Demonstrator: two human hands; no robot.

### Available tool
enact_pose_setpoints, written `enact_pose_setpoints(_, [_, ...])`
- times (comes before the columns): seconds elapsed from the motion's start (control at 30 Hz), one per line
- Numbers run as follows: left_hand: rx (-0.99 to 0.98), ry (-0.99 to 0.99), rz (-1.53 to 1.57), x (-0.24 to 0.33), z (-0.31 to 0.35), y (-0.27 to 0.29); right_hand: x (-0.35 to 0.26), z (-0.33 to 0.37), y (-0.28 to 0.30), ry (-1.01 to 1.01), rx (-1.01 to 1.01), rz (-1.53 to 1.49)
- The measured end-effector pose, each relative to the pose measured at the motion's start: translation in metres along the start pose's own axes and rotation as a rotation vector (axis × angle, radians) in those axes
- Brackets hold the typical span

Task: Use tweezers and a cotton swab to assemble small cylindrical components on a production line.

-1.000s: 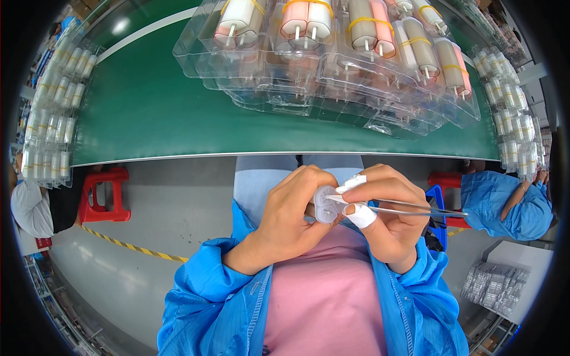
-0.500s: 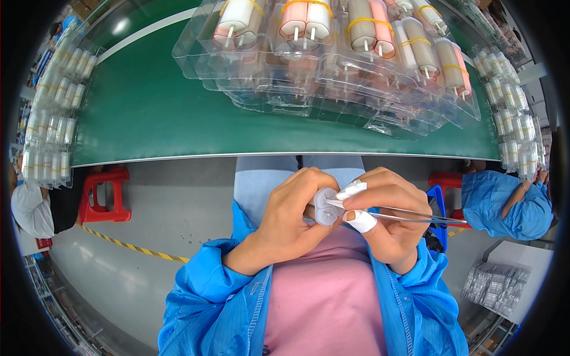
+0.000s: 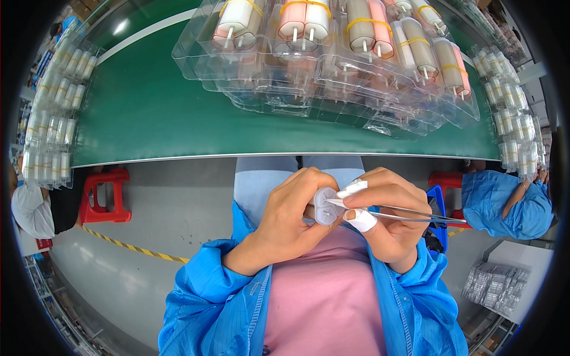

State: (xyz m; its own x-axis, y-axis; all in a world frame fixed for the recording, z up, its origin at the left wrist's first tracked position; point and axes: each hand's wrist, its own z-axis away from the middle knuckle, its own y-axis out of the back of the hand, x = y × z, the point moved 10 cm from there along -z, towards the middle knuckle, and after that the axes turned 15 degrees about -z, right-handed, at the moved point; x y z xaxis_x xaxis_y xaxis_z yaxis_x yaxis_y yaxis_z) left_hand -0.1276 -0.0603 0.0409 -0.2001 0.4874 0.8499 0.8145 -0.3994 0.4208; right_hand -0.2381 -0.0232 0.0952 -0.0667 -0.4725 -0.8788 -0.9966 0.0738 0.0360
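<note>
My left hand [image 3: 292, 207] is wrapped round a pale, translucent double-barrelled tube [image 3: 326, 215], its end turned toward me. Most of its length is hidden in the fingers. In my right hand [image 3: 389, 213] is a pair of metal tweezers [image 3: 409, 215], pinched between thumb and fingers, both of which carry white wrappings. The tweezer tips reach into the upper part of the tube's end; whether they grip anything there is too small to tell. Both hands are over my lap, in front of the table's near edge.
Clear plastic trays [image 3: 267, 95], stacked, stand on the green table [image 3: 148, 113] with pink, white and grey paired tubes in yellow bands. More filled trays line the left [image 3: 50, 127] and right. Red stools [image 3: 107, 196] and co-workers flank me. A blue bin [image 3: 438, 207] sits behind my right hand.
Hardly anything differs. The tweezers have shifted very slightly at the tube's end, while both hands keep their places.
</note>
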Motion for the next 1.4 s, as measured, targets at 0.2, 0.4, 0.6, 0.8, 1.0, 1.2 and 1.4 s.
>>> enact_pose_setpoints(0.2, [-0.011, 0.004, -0.011, -0.001, 0.002, 0.0, -0.002, 0.0, -0.003, 0.018, -0.015, 0.032])
enact_pose_setpoints(0.4, [-0.005, -0.015, 0.015, -0.003, 0.002, -0.003, -0.006, -0.004, -0.011, 0.09, -0.096, 0.103])
enact_pose_setpoints(0.6, [0.079, -0.213, -0.293, 0.012, -0.001, 0.004, -0.012, -0.007, -0.017, 0.088, -0.15, 0.172])
enact_pose_setpoints(0.8, [0.048, -0.097, -0.125, -0.001, 0.0, 0.001, 0.0, -0.008, -0.014, -0.026, -0.121, 0.102])
enact_pose_setpoints(1.0, [0.048, -0.031, 0.104, -0.01, 0.003, 0.001, 0.016, 0.011, 0.015, -0.171, 0.238, -0.321])
enact_pose_setpoints(1.2, [0.059, -0.026, 0.143, -0.008, 0.003, 0.002, 0.008, 0.005, 0.003, -0.118, 0.051, -0.127])
enact_pose_setpoints(1.4, [0.028, -0.02, 0.096, -0.002, 0.0, 0.004, 0.01, 0.006, 0.007, -0.13, 0.077, -0.098])
